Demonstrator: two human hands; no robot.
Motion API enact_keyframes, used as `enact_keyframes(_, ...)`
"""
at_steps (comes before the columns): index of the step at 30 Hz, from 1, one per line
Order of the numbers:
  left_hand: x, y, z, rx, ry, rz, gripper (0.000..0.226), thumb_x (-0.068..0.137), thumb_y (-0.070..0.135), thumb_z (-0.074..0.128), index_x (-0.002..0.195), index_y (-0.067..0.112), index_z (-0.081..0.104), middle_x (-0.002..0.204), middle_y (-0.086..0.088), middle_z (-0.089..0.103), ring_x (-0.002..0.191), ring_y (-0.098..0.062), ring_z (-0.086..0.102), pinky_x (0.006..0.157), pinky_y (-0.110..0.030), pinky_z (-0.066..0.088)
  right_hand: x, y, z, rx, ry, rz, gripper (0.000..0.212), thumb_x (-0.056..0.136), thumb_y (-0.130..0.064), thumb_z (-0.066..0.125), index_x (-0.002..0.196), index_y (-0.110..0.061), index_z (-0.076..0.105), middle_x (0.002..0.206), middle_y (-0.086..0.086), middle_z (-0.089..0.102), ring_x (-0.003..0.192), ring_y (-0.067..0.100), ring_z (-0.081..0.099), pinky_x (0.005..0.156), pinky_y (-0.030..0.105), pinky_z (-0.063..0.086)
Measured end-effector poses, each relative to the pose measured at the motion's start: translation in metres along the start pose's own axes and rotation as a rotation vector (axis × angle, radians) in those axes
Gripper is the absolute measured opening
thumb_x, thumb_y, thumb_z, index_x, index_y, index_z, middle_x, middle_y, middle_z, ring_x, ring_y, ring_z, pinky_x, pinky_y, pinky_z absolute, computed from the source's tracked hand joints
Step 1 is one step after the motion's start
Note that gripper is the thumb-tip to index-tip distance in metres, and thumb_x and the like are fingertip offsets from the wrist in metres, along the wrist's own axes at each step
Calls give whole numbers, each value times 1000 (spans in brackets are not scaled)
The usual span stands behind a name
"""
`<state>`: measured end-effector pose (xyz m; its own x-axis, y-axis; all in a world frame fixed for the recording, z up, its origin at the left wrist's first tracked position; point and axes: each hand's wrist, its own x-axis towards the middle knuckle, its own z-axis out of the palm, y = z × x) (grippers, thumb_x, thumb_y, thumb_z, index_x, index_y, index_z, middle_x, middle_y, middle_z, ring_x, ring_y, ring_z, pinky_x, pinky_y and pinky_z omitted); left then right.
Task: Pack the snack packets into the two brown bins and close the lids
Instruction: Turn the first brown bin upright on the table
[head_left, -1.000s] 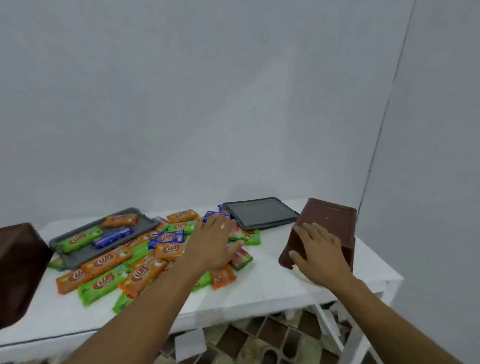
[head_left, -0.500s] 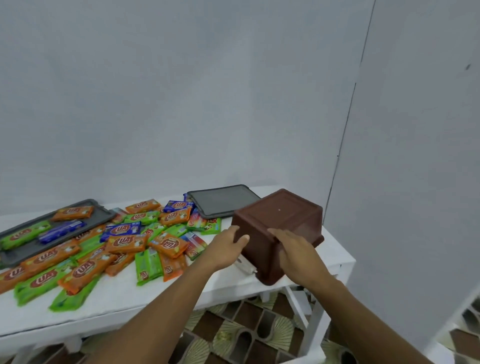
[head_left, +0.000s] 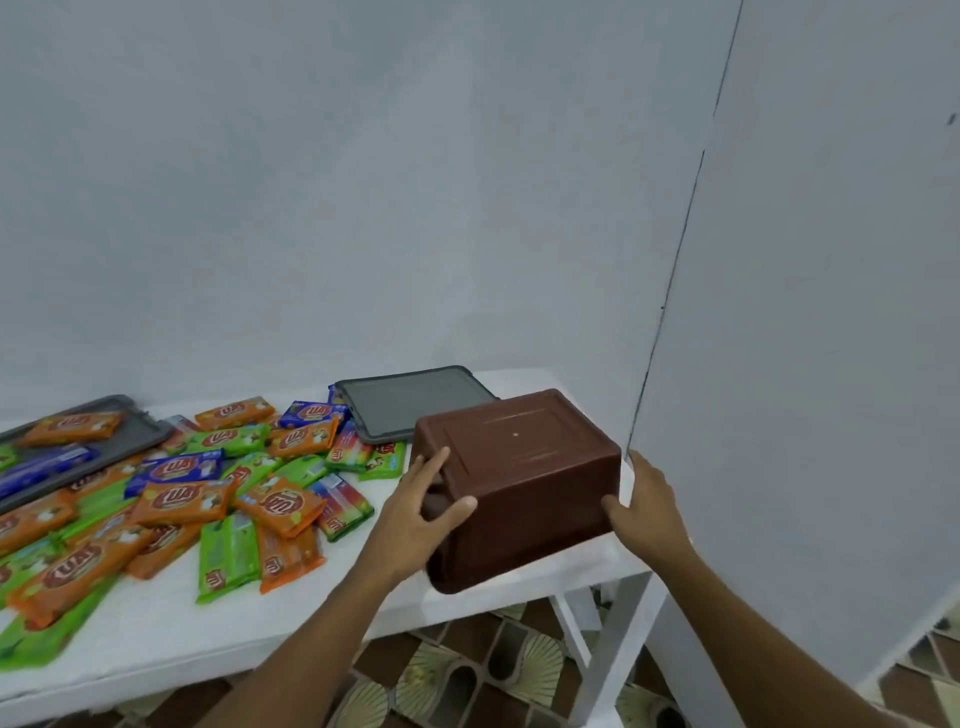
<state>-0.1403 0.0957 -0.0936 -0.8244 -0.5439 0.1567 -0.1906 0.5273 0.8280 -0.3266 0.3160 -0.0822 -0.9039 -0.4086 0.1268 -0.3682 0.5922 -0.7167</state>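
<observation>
The brown bin (head_left: 519, 467) shows its base to the camera, so its opening and inside are hidden. Far left of the bin, a grey lid (head_left: 140, 431) and blurred snack packets (head_left: 67, 577) are cut off by the picture's edge. The left hand (head_left: 421, 514) covers the bin's near-left corner.

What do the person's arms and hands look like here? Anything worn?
Both forearms are bare as far as the frame edge, with no sleeves in view. The left hand and right hand wear no gloves, and no watch, ring or band shows.
</observation>
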Motion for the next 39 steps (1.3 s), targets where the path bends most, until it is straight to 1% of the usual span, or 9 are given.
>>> enact_keyframes(3, -2, -7, 3, 48, -41, -24, 115, 69, 62, 75, 153, 39, 0, 138, 27, 32, 127, 0, 35, 104, -25, 36, 14, 13, 14, 45, -73, 102, 66, 84, -27, 60, 143, -18, 32, 136, 11, 51, 126, 36, 49, 106, 54, 39)
enact_keyframes(5, 5, -9, 2, 73, 23, -20, 92, 73, 55, 76, 146, 37, 23, 123, 30, 43, 119, -2, 48, 90, -15, 41, 21, 12, 25, 82, -88, 101, 56, 88, -23, 59, 139, -17, 39, 129, 9, 58, 117, 33, 55, 103, 52, 44)
enact_keyframes(10, 37, 12, -12, 90, 324, -16, 63, 75, 76, 56, 117, 29, 59, 105, 13, 66, 98, -10, 64, 82, -31, 53, 51, -10, 4, 225, 168, -21, 29, 92, -35, 56, 120, -27, 55, 98, -3, 66, 96, 26, 63, 93, 50, 48)
enact_keyframes(17, 68, 58, -38, -248, 405, 47, 60, 82, 68, 50, 132, 36, 44, 122, 12, 60, 115, -7, 56, 97, -35, 48, 89, -35, -48, 611, 62, -184, 28, 99, -43, 45, 116, -28, 61, 104, -10, 68, 101, 5, 61, 89, 27, 45)
enact_keyframes(23, 78, 60, -26, 289, 479, 44, 57, 98, 12, 49, 151, 11, 27, 149, -8, 41, 133, -26, 43, 100, -26, 33, 112, -21, -44, 288, 36, -222, 33, 96, -50, 46, 119, -29, 58, 82, 0, 73, 78, 17, 69, 78, 42, 57)
enact_keyframes(27, 79, 64, -15, 380, 438, -10, 62, 101, 14, 43, 155, 8, 13, 159, -10, 23, 139, -29, 33, 104, -34, 36, 126, -21, -36, 292, 87, -222, 31, 98, -39, 50, 121, -21, 58, 113, 2, 67, 90, 16, 62, 78, 31, 47)
enact_keyframes(33, 82, 55, -9, 483, 298, -117, 80, 96, 36, 53, 155, 9, 6, 160, -10, 8, 147, -33, 9, 116, -42, 22, 148, -23, -25, 27, -90, -278, 55, 99, -15, 47, 150, -18, 29, 149, 12, 33, 131, 30, 42, 107, 40, 34)
enact_keyframes(36, 80, 48, 3, 613, 189, -185, 84, 95, 42, 52, 155, 11, 1, 160, -7, 7, 144, -40, 10, 115, -45, 22, 145, -15, -21, -186, -234, -291, 64, 97, -14, 44, 154, -22, 16, 153, 10, 26, 125, 31, 48, 103, 41, 41)
enact_keyframes(39, 80, 41, 5, 670, 142, -262, 80, 92, 46, 55, 152, 9, 16, 153, -12, 26, 139, -35, 27, 109, -43, 35, 145, -12, -19, -283, -358, -280, 65, 88, -8, 44, 150, -19, 28, 139, 9, 46, 116, 29, 53, 99, 41, 45)
